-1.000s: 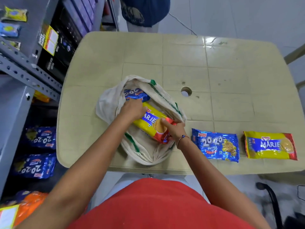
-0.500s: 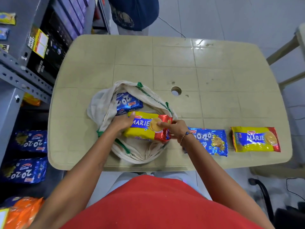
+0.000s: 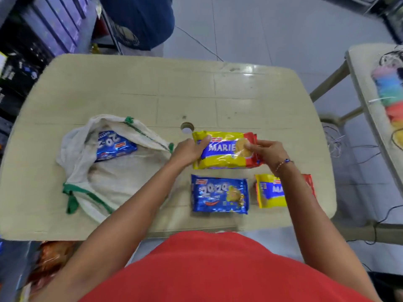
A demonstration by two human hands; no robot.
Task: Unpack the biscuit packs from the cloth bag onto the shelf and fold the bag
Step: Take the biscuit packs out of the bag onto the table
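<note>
A yellow Marie biscuit pack point(image 3: 224, 158) is held between both hands over the beige table point(image 3: 130, 90), beyond the other packs. My left hand point(image 3: 188, 150) grips its left end and my right hand point(image 3: 269, 152) pinches its red right end. The white cloth bag point(image 3: 109, 179) with green trim lies open at the left, with a blue 20-20 pack point(image 3: 113, 146) inside it. A second blue 20-20 pack point(image 3: 219, 194) lies flat near the front edge. Another yellow Marie pack point(image 3: 267, 191) lies to its right, partly hidden by my right forearm.
A metal shelf point(image 3: 26, 49) with dark boxes stands at the left. A person in dark blue point(image 3: 139, 20) stands beyond the table's far edge. A second table point(image 3: 370, 88) at the right carries colourful items and cables. The table has a round hole point(image 3: 187, 127) near its middle.
Both hands have lifted the yellow Marie pack out of the bag and carried it right, above the blue 20-20 pack. The bag mouth has sagged open.
</note>
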